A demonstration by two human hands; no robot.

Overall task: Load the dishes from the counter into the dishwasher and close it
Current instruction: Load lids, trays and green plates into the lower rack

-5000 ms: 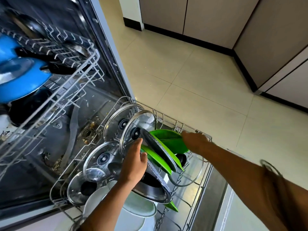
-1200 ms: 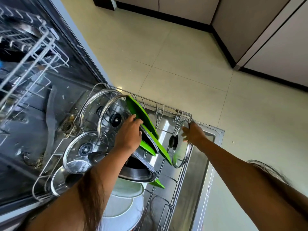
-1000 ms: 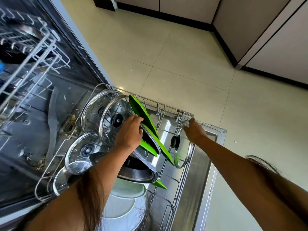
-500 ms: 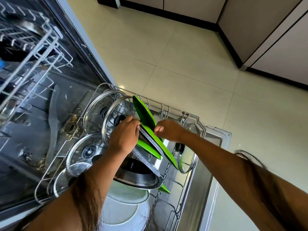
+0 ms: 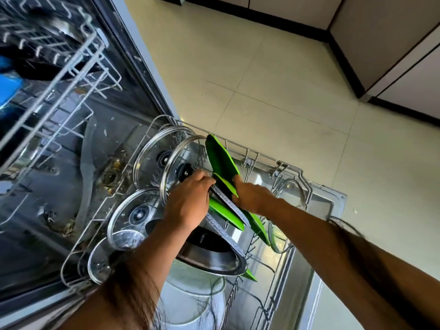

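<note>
Bare hands (image 5: 188,201) and forearms (image 5: 157,246), with long loose hair (image 5: 131,291).

Green plates (image 5: 221,160) plain bright lime; speckled pan (image 5: 225,204) black with fine grey-white flecks; glass lids (image 5: 147,163) clear with silver rims and black knobs. White plates (image 5: 190,303) plain, one faintly greenish; blue dish (image 5: 9,89) solid bright blue; upper rack (image 5: 71,67) white wire, lower rack (image 5: 252,153) grey wire. Floor (image 5: 273,79) cream tiles with thin grey joints, skirting (image 5: 262,16) black.

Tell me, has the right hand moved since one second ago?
Yes. The right hand went leftward along the lower rack, from the glass lid to the green plate.
</note>
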